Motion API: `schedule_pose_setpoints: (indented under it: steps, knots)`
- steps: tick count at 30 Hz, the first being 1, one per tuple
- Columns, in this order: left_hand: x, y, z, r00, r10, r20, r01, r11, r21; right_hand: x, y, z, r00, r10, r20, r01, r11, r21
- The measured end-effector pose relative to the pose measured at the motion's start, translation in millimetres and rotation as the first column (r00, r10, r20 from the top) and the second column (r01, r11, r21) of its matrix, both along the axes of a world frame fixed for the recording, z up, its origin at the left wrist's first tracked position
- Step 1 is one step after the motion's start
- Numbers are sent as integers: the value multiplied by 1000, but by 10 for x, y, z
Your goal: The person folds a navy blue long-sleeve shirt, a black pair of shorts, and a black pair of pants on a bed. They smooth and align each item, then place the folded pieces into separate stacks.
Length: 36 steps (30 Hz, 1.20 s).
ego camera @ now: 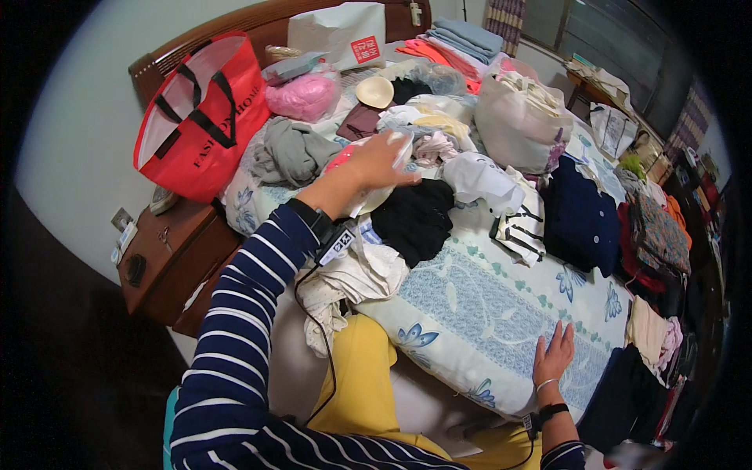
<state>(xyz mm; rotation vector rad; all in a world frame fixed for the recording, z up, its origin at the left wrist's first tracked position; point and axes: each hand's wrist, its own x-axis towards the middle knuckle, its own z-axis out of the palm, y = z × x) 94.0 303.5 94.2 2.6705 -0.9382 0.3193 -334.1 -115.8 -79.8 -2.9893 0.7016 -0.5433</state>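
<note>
My left hand (385, 161) reaches over the clothes heap on the bed, at a pale translucent item with a red patch beneath it; the hand hides part of it, and whether the fingers hold it cannot be told. Just below lies a crumpled black garment (416, 220), with a whitish garment (367, 273) hanging over the bed's edge. A grey garment (296, 151) is left of the hand, and a beige bra pad (374, 92) lies above it. My right hand (553, 352) rests with spread fingers on the blue floral bedspread (482, 299), holding nothing.
A red shopping bag (202, 117) stands at the left, above a wooden nightstand (176, 252). A full white bag (517, 117) stands at the back. Folded navy clothing (581, 217) and a patterned garment (661, 226) lie at the right. A white paper bag (338, 35) stands by the headboard.
</note>
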Motion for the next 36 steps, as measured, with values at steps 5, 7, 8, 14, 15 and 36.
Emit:
schedule_pose_setpoints:
  steps: [5,7,8,14,15,36]
  knots:
    - [65,150,-219,997,-58,-51,75,868,491,98,-191,84,997,79,-1,-79,997,-10]
    - [219,370,-199,998,-54,-28,60,843,534,144,-260,106,993,118,7,-118,993,11]
    - [295,439,-165,996,-58,-67,85,850,520,162,-286,114,991,130,13,-130,991,11]
    - [749,-309,124,881,189,-434,230,632,740,217,-357,154,984,169,54,-171,985,34]
    - [873,-481,193,786,265,-559,225,719,657,218,-360,159,983,173,55,-175,984,32]
    - [1434,-1293,-1081,998,-21,-52,28,990,135,229,-432,172,980,191,62,-193,981,28]
